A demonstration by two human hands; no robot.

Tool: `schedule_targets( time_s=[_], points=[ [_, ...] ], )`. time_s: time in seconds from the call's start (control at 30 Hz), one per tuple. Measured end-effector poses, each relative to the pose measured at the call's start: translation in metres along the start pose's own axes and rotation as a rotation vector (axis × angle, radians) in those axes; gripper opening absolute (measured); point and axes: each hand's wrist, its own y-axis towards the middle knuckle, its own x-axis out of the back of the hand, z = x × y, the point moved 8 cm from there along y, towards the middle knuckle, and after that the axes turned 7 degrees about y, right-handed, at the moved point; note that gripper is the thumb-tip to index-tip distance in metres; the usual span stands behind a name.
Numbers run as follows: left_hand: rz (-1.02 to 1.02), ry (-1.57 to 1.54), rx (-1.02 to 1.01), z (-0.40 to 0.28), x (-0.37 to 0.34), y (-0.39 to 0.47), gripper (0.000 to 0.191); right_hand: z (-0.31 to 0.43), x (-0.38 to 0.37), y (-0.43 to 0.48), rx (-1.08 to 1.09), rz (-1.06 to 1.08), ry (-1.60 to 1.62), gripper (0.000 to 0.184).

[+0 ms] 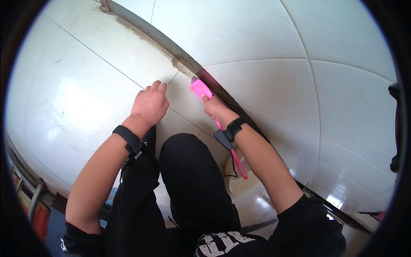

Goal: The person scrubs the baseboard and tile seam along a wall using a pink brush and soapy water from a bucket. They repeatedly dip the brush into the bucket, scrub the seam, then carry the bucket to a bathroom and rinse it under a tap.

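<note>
My right hand (217,107) is wrapped around the handle of a pink plastic scrub brush (199,86). The brush's bristles meet the floor beside a dark baseboard strip (231,96), where the tiled floor joins the wall. Brownish residue (151,43) runs along that joint beyond the brush head. The looped end of the handle hangs past my right wrist. My left hand (151,101) is over the pale floor tiles (96,80), fingers curled down, to the left of the brush. Its palm is hidden, so its grip does not show.
A cream bucket (236,190) stands by my right knee, partly behind my forearm. White wall tiles (273,38) rise on the right. A metal post (105,5) meets the joint at the top. Metal rails (33,200) lie at the lower left.
</note>
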Motion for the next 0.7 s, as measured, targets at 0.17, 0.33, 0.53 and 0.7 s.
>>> schedule_targets(
  time_s=[0.17,0.33,0.53,0.7],
  points=[
    [0.091,-0.027,0.057,0.004,-0.004,0.001,0.041,0.102,-0.047,0.025,0.120,0.274,-0.011,0.040],
    [0.021,-0.094,0.128,0.005,0.013,0.008,0.041,0.096,-0.035,0.019,0.136,0.358,0.150,0.039],
    [0.055,-0.164,0.120,-0.001,0.016,0.013,0.040,0.027,0.015,0.006,-0.104,0.112,0.063,0.038],
    [-0.008,-0.224,0.143,0.028,0.014,0.016,0.037,0.124,-0.063,0.012,-0.051,0.172,0.223,0.038]
  ],
)
